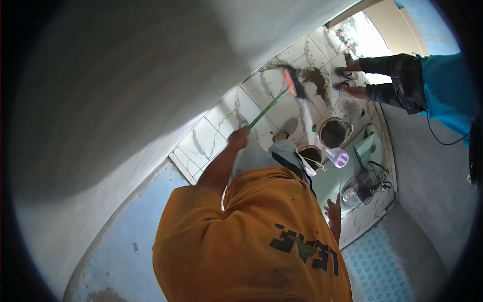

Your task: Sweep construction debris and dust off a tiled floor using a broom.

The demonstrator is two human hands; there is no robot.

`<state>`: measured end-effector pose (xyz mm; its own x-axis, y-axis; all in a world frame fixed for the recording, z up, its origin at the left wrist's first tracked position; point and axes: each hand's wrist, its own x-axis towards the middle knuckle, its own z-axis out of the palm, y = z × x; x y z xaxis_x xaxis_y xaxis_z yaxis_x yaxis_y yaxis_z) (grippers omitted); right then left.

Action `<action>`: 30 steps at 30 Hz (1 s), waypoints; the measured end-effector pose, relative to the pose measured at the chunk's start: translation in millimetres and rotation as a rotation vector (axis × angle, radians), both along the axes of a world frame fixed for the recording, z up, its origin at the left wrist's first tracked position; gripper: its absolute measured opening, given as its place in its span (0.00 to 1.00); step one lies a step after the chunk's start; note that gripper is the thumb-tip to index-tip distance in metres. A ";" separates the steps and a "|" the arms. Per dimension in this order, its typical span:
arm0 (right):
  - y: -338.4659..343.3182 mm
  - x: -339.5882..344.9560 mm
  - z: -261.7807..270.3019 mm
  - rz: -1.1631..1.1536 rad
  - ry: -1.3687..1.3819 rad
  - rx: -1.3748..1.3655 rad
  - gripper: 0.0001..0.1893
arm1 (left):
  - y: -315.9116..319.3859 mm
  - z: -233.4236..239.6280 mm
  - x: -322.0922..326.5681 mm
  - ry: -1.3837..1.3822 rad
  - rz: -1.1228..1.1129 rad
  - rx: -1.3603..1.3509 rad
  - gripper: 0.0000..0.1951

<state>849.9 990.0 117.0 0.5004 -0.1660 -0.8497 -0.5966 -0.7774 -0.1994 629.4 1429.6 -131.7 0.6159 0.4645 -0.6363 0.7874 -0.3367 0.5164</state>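
My left hand (238, 138) grips the upper part of a broom's green handle (268, 107). The broom head (291, 82), orange-pink with dark bristles, rests on the marble-patterned floor tiles (260, 90). Beside its bristles lies a patch of dark, wet-looking dirt (319, 81), with more smears along the wall's foot. Down at my right side, my right hand (333, 210) holds nothing and its fingers are spread. Nearest to it is an electric fan (356, 188), lying on a pale green sheet (328, 185).
A bucket of dark material (335, 133) stands right of my feet, near a smaller bucket (311, 152) and a lilac plastic jug (338, 157). Another person (403, 83) stands by the bright doorway. A grey wall (151, 83) rises along my left.
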 end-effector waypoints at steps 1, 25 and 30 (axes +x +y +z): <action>-3.5 -3.1 7.6 0.016 -0.045 -0.017 0.43 | 2.0 0.1 48.2 0.038 0.027 0.031 0.19; -39.4 -66.0 -35.4 -0.046 -0.046 0.090 0.39 | -10.9 53.9 -213.2 0.245 0.055 0.100 0.19; -27.7 -80.9 -28.1 0.135 -0.123 0.177 0.39 | 5.2 28.6 -7.5 0.018 0.041 0.127 0.14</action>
<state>769.1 962.3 88.8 0.6094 0.0558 -0.7909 -0.4521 -0.7949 -0.4045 621.9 1434.8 -103.1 0.5838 0.5665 -0.5816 0.8105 -0.3654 0.4577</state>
